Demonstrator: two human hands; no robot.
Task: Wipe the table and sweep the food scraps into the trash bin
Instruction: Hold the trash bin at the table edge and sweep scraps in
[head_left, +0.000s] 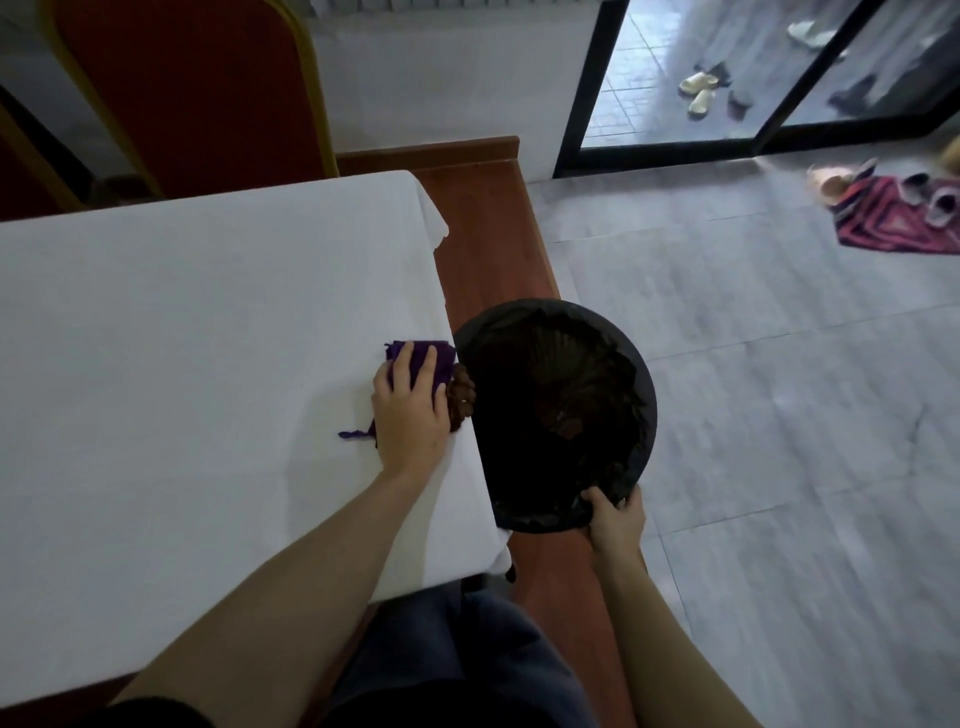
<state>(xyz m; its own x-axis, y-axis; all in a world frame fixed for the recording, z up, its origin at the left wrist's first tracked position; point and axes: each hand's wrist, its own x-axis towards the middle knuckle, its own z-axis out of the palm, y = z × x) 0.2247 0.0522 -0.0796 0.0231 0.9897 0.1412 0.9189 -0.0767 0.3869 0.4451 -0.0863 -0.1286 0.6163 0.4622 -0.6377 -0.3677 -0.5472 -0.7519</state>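
The purple cloth (422, 358) lies on the white tablecloth (182, 338) at the table's right edge, bunched into a strip whose long axis runs away from the person, roughly along that edge, with a loose tail trailing out toward the left near the wrist. The left hand (410, 410) lies flat on top of it, fingers nearly straight and spread, pointing away from the person, pressing the cloth down rather than gripping it. Just to the right of that hand, a clump of brown food scraps (462, 397) sits right at the table's rim, touching the cloth on one side and the bin on the other.

The black trash bin (558, 415), lined with a dark bag, is tucked against the table's edge with its mouth facing up toward the camera; its left part is hidden under the tablecloth. The right hand (615, 519) grips its near rim, fingers curled over the lip.

Under the bin runs a reddish-brown wooden bench (483, 234). A red chair with a gold frame (197, 93) stands beyond the table. On the grey tiled floor (753, 389) to the right lie a striped mat (893, 221) with shoes on it, and pale sandals (698, 91) beyond a black-framed glass door (589, 88).
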